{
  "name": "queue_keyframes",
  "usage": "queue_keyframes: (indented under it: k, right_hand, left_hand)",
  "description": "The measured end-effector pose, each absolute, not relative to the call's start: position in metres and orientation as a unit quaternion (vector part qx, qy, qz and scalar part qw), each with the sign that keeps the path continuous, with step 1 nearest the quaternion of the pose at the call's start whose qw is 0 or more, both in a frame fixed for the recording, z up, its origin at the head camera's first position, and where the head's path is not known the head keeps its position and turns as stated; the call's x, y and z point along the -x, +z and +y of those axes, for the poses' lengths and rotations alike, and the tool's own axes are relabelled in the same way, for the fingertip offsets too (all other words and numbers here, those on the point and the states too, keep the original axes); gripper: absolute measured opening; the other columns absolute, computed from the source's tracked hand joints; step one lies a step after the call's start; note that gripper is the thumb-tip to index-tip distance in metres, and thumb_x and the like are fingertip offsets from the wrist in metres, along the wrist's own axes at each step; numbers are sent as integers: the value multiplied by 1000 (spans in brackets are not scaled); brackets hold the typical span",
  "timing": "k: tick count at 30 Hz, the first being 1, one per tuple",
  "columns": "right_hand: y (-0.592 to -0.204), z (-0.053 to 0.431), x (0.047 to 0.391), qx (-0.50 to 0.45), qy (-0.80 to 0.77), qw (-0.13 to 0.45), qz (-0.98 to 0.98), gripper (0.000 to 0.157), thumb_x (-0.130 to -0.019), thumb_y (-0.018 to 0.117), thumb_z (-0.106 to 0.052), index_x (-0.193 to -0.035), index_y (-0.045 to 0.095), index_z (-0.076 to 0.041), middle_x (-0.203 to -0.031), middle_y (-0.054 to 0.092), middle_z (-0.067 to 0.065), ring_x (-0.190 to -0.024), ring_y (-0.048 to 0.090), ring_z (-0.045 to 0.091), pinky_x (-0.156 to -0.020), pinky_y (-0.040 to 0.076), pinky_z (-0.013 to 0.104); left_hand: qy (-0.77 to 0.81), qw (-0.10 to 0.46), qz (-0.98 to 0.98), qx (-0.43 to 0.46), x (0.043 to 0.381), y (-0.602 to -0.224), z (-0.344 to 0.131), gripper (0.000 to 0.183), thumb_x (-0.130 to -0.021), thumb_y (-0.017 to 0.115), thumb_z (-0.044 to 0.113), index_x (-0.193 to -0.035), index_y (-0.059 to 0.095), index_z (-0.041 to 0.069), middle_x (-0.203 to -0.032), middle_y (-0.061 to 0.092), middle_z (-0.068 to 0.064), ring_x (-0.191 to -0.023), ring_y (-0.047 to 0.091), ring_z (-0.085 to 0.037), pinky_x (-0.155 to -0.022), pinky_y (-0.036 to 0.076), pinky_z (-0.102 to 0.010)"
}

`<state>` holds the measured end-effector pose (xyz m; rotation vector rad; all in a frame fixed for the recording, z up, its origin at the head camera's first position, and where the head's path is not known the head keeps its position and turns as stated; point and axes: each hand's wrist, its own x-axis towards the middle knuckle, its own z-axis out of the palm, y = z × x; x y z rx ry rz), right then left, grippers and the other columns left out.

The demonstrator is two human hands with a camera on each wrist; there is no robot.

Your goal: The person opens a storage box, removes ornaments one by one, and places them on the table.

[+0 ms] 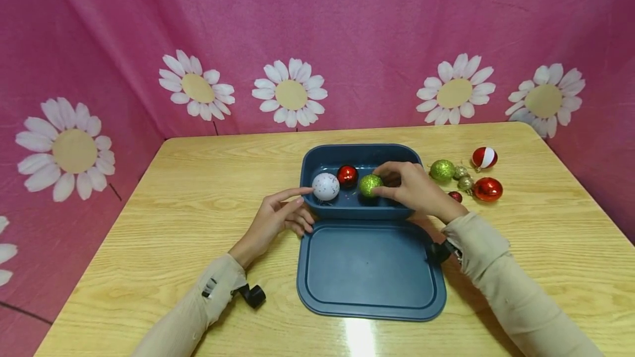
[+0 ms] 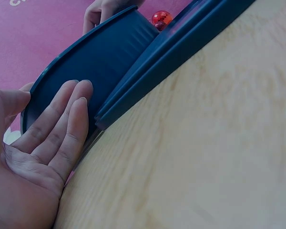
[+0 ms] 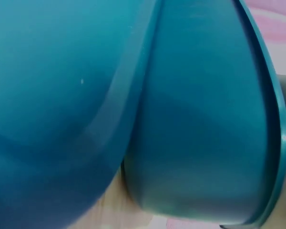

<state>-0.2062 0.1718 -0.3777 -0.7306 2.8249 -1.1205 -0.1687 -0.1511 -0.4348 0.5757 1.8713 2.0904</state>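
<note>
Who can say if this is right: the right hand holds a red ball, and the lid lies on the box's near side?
Not quite: the head view shows the right hand holding a green ball. The lid does lie on the near side of the box.

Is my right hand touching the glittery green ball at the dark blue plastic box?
Touching: the head view shows your right hand pinching the glittery green ball between thumb and fingers.

Bright head view, softer wrist views.
Glare whitens the tabletop (image 1: 361, 339) at six o'clock; shadow underlies the right sleeve (image 1: 516, 293) past four; the right wrist view's blue lid (image 3: 52, 95) blurs at nine.
</note>
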Motion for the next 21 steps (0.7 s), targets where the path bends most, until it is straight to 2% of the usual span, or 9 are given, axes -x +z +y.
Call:
queue_keyframes:
  k: [12, 21]
  right_hand:
    - [-374, 176, 210, 234, -394, 30, 888, 37, -88, 78, -19, -119, 68, -2, -108, 71, 11, -96, 68, 23, -85, 57, 43]
    - [-368, 179, 201, 239, -391, 20, 889, 39, -90, 76, -25, -123, 70, -5, -114, 72, 11, -101, 67, 23, -85, 57, 43]
  left_hand:
    - [723, 134, 647, -202, 169, -434, -153, 40, -107, 47, 22, -142, 53, 3, -89, 72, -17, -74, 72, -26, -62, 61, -35]
    - [730, 139, 637, -208, 168, -434, -152, 40, -107, 47, 21, -142, 52, 2, -90, 73, -17, -73, 73, -26, -61, 61, -36]
